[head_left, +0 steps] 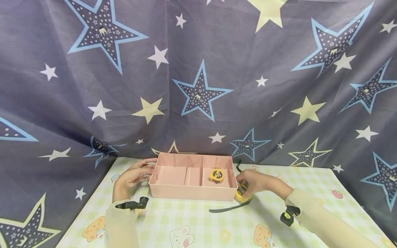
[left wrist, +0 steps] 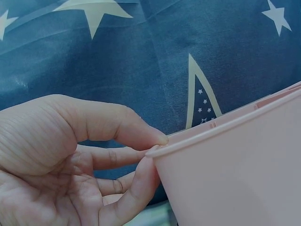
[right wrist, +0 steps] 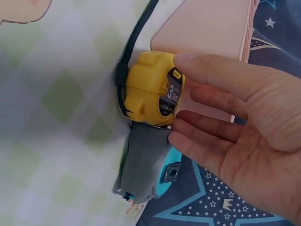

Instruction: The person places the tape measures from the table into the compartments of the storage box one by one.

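Observation:
A pink box (head_left: 192,192) with three compartments stands on the table, and a yellow tape measure (head_left: 216,175) lies in its right compartment. At the box's left end, my left hand (head_left: 135,177) pinches the rim corner (left wrist: 157,151) between thumb and fingers. Beside the right end, my right hand (head_left: 252,182) holds a second yellow tape measure (right wrist: 149,87) with a dark wrist strap (right wrist: 134,40), thumb at one end and fingertips at the other. A grey and teal tape measure (right wrist: 146,160) lies right against it, close under the fingertips; the hand mostly hides it in the head view.
A checked tablecloth (head_left: 155,220) with cartoon prints covers the table. Directly behind the box hangs a dark star-patterned curtain (head_left: 186,137), which also runs along the left and right sides. The dark strap (head_left: 229,209) trails on the cloth in front of the box's right corner.

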Demonstrator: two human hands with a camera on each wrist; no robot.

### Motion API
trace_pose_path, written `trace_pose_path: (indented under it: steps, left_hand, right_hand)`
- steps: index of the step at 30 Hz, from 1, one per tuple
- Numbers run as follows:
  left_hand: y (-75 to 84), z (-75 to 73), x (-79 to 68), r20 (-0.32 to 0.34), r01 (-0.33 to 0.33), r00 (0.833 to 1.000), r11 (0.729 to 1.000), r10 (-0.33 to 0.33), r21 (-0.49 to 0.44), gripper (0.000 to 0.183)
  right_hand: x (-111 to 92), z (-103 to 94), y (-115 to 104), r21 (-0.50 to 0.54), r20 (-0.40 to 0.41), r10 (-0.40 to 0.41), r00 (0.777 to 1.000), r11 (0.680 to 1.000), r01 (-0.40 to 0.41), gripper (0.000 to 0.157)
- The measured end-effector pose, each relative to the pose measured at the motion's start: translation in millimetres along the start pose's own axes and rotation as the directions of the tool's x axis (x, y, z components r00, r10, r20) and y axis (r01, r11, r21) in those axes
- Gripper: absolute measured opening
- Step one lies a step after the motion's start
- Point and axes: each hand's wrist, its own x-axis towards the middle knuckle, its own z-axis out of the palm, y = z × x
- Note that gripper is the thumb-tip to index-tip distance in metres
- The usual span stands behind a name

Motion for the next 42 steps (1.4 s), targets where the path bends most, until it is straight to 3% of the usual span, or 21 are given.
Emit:
trace_pose_path:
  steps: [6,15,24,34,42]
  left_hand:
    - [1.1,1.6,2.0,0.008,0.001,1.000,1.000,-0.001,0.023,0.072]
    - [-1.4,-1.6,0.1,0.035,-0.013,0.999,1.000,0.012,0.017,0.070]
    - [-0.9,-1.0,0.5,0.054,-0.014,0.998,1.000,0.015,-0.027,0.070]
    - [-3.9,-1.0,2.8,0.077,-0.014,0.997,0.999,0.016,-0.031,0.069]
    - [-3.1,-3.2,3.9,0.062,-0.009,0.998,1.000,0.010,-0.012,0.070]
  right_hand:
    - [0,3.5,2,-0.034,-0.011,0.034,0.999,0.999,-0.035,0.041]
    - [-1,5.2,-1,-0.044,-0.017,-0.012,1.000,0.999,0.012,0.037]
    - [-3,8.1,0,-0.045,-0.025,0.011,1.000,0.999,-0.012,0.036]
    - [-13,13.3,-4,-0.004,-0.048,-0.034,0.998,0.999,0.033,0.023]
    - [-11,18.5,-4,-0.013,-0.062,0.008,0.998,1.000,-0.009,0.031]
